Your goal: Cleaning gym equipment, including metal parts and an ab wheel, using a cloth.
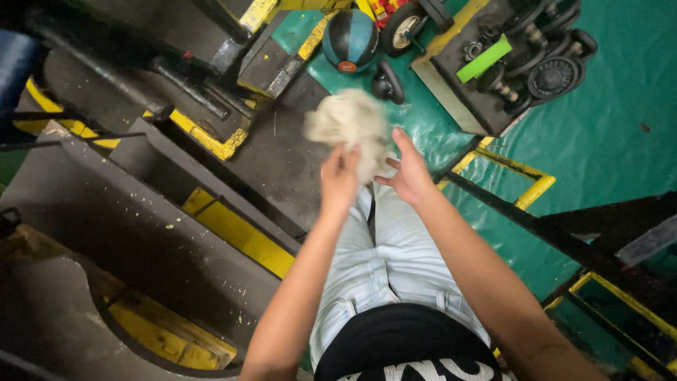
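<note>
The pale wad of cotton waste [349,123] sits just above and ahead of both hands, blurred, the left hand [340,178] closed on its lower edge and nearer, the right hand [409,173] open-fingered beside it, over the dark floor [282,162].

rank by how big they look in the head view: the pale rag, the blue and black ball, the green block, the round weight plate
1. pale rag, though it is nearer the camera and blurred
2. blue and black ball
3. green block and round weight plate look alike, so no ranking between them
</note>
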